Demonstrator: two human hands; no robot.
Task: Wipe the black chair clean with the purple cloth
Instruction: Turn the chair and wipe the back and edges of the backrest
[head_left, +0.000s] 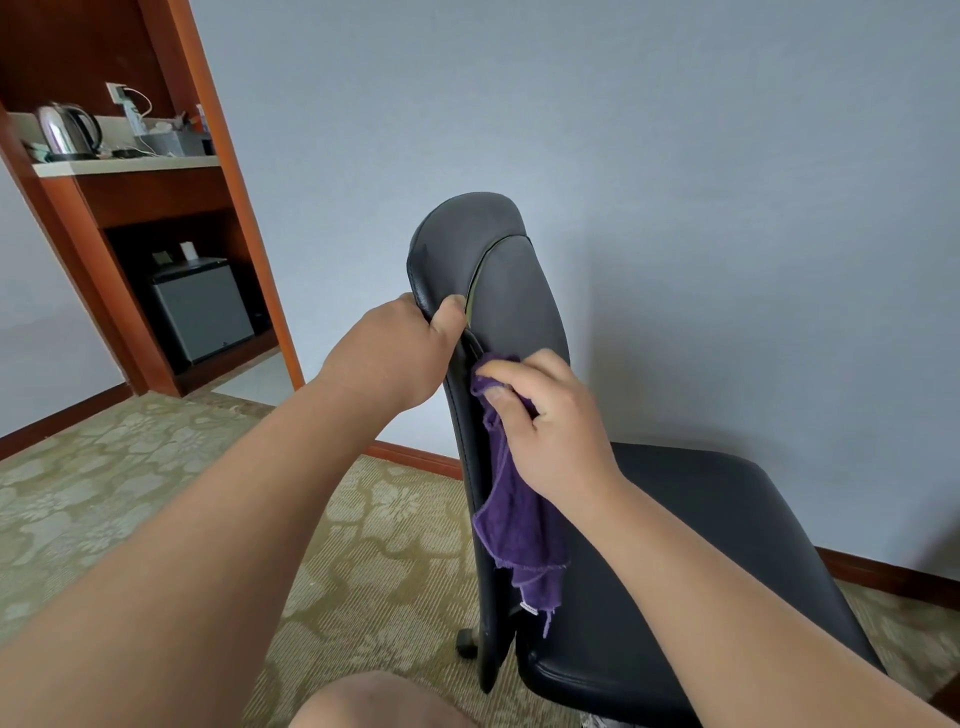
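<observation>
On the left hand (400, 348) I see only the thumb; the fingers go behind the black chair (519, 291). The right hand (550, 415) covers the top of the purple cloth (519, 519). The chair's base is hidden but for one caster (466, 642), its seat (701, 545) cut by the bottom edge. The clutter (166, 137) on the far tabletop (130, 165) is too small to name.

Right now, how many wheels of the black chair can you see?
1. One black wheel sits on the carpet, just left of the backrest's bottom edge. Others may be hidden behind the backrest and under the seat.
</observation>
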